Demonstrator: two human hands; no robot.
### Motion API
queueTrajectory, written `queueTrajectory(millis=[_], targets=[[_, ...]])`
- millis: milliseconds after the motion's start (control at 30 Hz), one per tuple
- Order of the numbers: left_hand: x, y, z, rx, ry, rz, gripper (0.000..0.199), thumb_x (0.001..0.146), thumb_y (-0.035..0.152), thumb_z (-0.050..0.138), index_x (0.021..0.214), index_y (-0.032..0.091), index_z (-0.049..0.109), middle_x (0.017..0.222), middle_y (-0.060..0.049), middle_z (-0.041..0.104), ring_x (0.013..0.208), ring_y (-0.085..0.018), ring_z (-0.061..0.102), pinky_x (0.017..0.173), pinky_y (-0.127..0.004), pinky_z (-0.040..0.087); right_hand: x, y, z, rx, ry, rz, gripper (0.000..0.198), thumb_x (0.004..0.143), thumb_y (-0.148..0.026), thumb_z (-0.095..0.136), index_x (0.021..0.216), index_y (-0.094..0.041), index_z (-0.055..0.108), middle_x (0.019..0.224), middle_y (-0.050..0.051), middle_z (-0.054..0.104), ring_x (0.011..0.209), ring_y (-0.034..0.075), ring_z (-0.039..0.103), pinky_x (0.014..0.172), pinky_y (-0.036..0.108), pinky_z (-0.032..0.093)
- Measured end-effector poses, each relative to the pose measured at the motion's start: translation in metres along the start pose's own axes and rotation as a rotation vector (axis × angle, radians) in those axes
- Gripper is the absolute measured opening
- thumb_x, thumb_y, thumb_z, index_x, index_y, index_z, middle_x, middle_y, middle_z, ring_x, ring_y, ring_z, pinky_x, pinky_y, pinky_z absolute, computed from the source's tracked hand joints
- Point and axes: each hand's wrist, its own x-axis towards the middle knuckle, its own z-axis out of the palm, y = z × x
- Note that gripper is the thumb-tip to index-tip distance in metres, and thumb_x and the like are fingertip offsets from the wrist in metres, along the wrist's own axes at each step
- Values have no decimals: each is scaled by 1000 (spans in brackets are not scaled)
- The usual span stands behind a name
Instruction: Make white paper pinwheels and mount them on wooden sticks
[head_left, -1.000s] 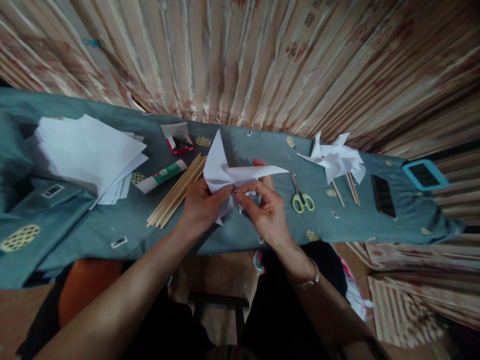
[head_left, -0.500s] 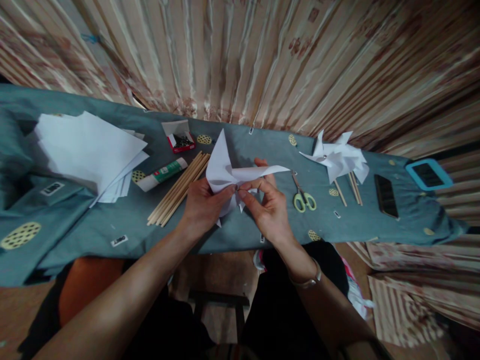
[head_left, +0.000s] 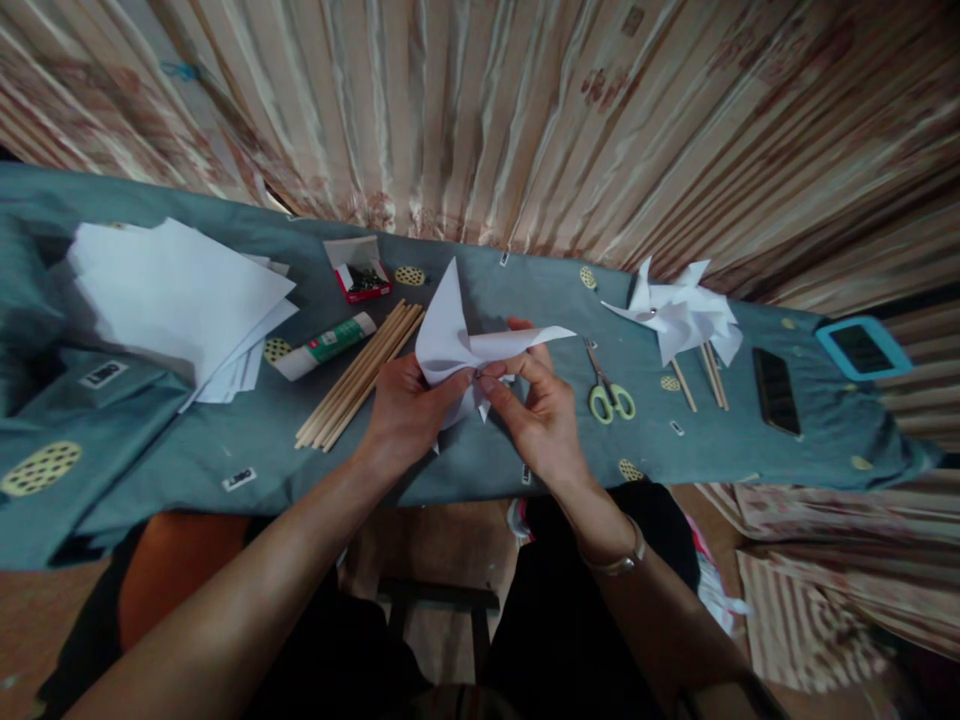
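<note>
A white paper pinwheel (head_left: 444, 320) is held up over the middle of the cloth-covered table. My left hand (head_left: 405, 405) grips its left side, thumb pressed near the centre. At that centre the thumb and forefinger of my right hand (head_left: 536, 400) pinch together, with other fingers behind the paper. A small dark thing, perhaps a pin, sits between the fingertips, too small to make out. Left of the pinwheel lie several wooden sticks (head_left: 360, 378) and a glue stick (head_left: 330, 345). Green-handled scissors (head_left: 607, 390) rest to the right of my right hand.
An open red box of small metal pins (head_left: 364, 275) stands at the back. A stack of white paper (head_left: 172, 300) lies at left. Pinwheels on sticks (head_left: 686, 315), a phone (head_left: 776, 390) and a blue-framed device (head_left: 862, 348) lie at right. A curtain (head_left: 450, 120) hangs behind the table.
The right fingertips have pressed closer against the pinwheel's centre, and the small dark thing there shows less. Its paper blades have shifted slightly; both hands keep their hold.
</note>
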Motion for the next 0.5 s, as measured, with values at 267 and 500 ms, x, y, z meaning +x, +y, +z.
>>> queueTrajectory(millis=[267, 500], targets=[[-1, 3, 0, 9, -11, 7, 14, 62, 23, 81, 74, 17, 78, 74, -3, 76, 67, -18, 66, 66, -28, 53, 1, 3, 0, 22, -5, -10, 5, 89, -25, 64, 86, -28, 65, 120, 5, 64, 140, 24, 44, 122, 50, 30], [-1, 4, 0, 14, 2, -8, 16, 58, 23, 84, 71, 17, 77, 73, -3, 75, 67, -19, 66, 65, -27, 52, 1, 3, 0, -46, -13, -16, 6, 91, -28, 62, 87, -27, 65, 120, 5, 65, 142, 24, 42, 120, 50, 32]])
